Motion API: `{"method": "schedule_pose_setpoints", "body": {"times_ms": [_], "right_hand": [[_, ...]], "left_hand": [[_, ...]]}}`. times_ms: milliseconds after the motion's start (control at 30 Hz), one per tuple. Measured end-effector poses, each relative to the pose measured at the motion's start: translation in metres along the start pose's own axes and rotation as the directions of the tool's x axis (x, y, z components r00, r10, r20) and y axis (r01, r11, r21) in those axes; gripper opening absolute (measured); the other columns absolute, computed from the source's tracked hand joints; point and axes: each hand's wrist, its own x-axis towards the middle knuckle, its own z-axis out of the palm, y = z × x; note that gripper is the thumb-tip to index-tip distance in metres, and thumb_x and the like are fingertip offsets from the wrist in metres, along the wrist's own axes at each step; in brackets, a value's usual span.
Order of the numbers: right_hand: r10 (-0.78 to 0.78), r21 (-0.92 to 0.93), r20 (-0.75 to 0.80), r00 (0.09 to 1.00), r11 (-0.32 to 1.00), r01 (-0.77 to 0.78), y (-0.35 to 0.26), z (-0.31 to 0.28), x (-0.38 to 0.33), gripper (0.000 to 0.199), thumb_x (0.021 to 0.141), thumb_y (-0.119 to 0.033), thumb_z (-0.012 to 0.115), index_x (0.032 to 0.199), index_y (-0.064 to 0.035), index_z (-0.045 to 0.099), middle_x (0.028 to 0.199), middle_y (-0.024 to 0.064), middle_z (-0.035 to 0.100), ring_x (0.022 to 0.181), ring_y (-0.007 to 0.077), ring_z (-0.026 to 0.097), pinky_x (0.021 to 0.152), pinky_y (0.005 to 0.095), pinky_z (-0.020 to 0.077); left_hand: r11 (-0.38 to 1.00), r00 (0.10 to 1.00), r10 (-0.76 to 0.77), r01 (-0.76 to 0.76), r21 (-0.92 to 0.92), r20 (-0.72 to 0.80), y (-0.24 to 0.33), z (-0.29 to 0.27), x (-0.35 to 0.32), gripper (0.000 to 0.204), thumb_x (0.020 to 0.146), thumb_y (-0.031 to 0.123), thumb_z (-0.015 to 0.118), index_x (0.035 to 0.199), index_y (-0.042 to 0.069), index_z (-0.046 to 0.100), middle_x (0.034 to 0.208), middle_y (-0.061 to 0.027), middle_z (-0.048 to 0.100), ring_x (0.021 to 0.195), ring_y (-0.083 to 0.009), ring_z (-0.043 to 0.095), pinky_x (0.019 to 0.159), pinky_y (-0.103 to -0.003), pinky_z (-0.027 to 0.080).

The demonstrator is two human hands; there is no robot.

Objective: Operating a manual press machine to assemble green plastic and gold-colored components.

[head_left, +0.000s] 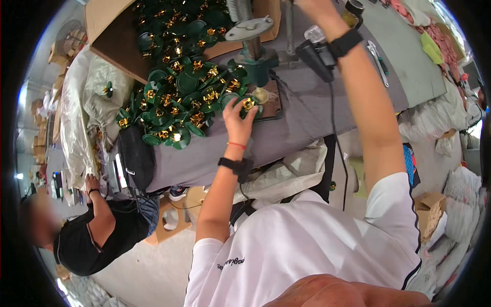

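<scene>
My left hand (238, 121) is closed on a green disc with gold prongs (249, 104), gripping it between thumb and fingers. That disc is right beside the base of a green-and-metal hand press (255, 69), near its round brass-coloured die (261, 95). Up at the top edge of the picture, my right hand (314, 7) reaches beside the upper part of the press. Its fingers are cut off by the frame, so what they touch is hidden. A heap of similar green discs with gold prongs (186, 82) lies just left of my left hand.
More discs spill from an open cardboard box (110, 30) behind the heap. A black bag (135, 156) sits at the table's left edge. A wrench (377, 64) and a small jar (352, 14) stand to the right. A co-worker in black (102, 233) sits at left.
</scene>
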Motion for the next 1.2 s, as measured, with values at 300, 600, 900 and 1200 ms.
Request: {"method": "schedule_pose_setpoints", "body": {"times_ms": [300, 600, 900, 1200], "right_hand": [[0.270, 0.073, 0.081, 0.959, 0.958, -0.276, -0.006, -0.007, 0.017, 0.036, 0.093, -0.034, 0.055, 0.081, -0.0014, 0.060, 0.070, 0.0060, 0.063, 0.064, 0.0147, 0.063, 0.053, 0.0285, 0.0494], [-0.329, -0.317, 0.261, 0.907, 0.859, 0.403, 0.008, 0.001, -0.265, 0.004, 0.086, -0.010, 0.056, 0.083, -0.0072, 0.057, 0.115, 0.0128, 0.066, 0.125, 0.0347, 0.051, 0.111, 0.0521, 0.0272], [-0.220, -0.326, 0.065, 0.973, 0.917, 0.229, -0.049, -0.024, -0.142, 0.007, 0.087, -0.008, 0.058, 0.086, -0.0019, 0.062, 0.079, 0.0094, 0.066, 0.073, 0.0197, 0.062, 0.068, 0.0318, 0.0483], [-0.074, 0.250, -0.239, 0.968, 0.959, 0.135, 0.032, 0.027, 0.026, 0.031, 0.097, -0.030, 0.052, 0.079, -0.0043, 0.054, 0.060, 0.0027, 0.053, 0.051, 0.0111, 0.052, 0.048, 0.0255, 0.0469]], "left_hand": [[0.978, 0.994, 0.057, -0.073, 0.196, 0.088, 0.007, 0.032, 0.026, 0.044, 0.079, 0.040, 0.074, 0.108, 0.007, 0.069, 0.130, -0.0143, 0.053, 0.123, -0.0390, 0.040, 0.102, -0.050, 0.033], [0.988, 0.992, 0.073, -0.086, 0.131, 0.103, 0.004, 0.030, 0.023, 0.053, 0.075, 0.041, 0.076, 0.115, 0.008, 0.064, 0.134, -0.0138, 0.049, 0.127, -0.0387, 0.037, 0.104, -0.049, 0.031], [0.942, 0.989, 0.141, -0.146, 0.303, 0.037, 0.005, 0.042, 0.033, 0.046, 0.074, 0.042, 0.076, 0.105, 0.009, 0.065, 0.133, -0.0178, 0.048, 0.130, -0.0414, 0.033, 0.104, -0.053, 0.026], [0.930, 0.782, 0.269, -0.364, 0.061, 0.562, 0.024, -0.033, -0.053, 0.031, 0.084, 0.039, 0.063, 0.097, 0.011, 0.066, 0.146, -0.0157, 0.038, 0.139, -0.0399, 0.024, 0.109, -0.054, 0.019]]}}
